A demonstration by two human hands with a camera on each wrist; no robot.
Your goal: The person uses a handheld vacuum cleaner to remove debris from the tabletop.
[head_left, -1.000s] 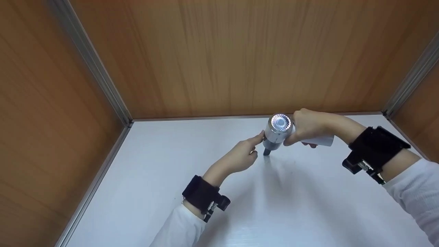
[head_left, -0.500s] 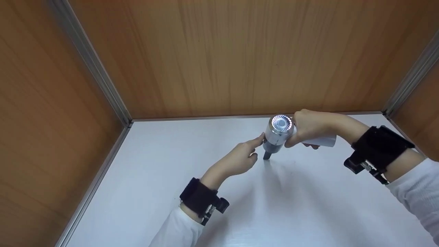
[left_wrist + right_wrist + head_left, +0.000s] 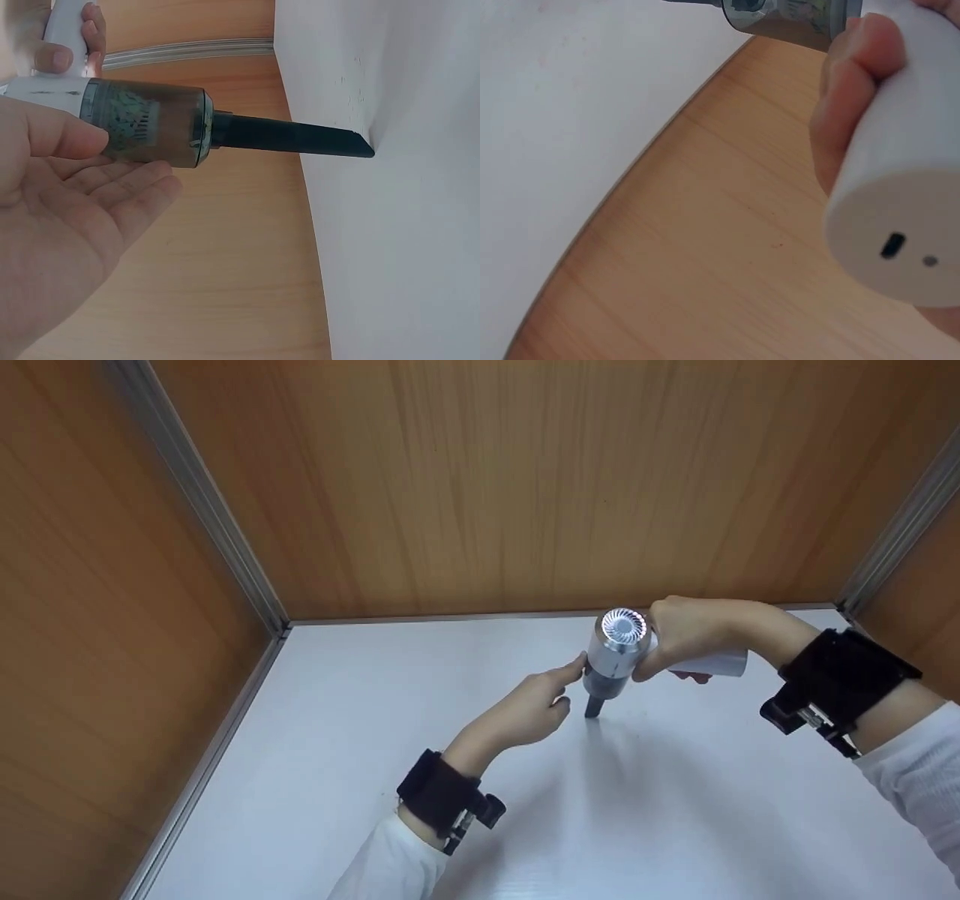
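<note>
A small handheld vacuum (image 3: 616, 649) with a silver motor end, a see-through dust cup (image 3: 150, 131) and a dark slim nozzle (image 3: 300, 139) is tilted down, its nozzle tip at the white table (image 3: 375, 750). My right hand (image 3: 686, 634) grips its white handle (image 3: 907, 187) from the right. My left hand (image 3: 540, 697) lies beside the dust cup with its palm open and fingers straight. The thumb is up against the cup's side; the left wrist view shows the fingers just under it.
Wooden walls (image 3: 525, 487) with metal corner strips close the table in at the back, left and right. The vacuum works near the back wall, right of centre. Bare white surface stretches to the left and toward me.
The vacuum and both hands have shifted slightly right and toward me, the nozzle tip moving along the table. The grip and the left hand's pose are unchanged.
</note>
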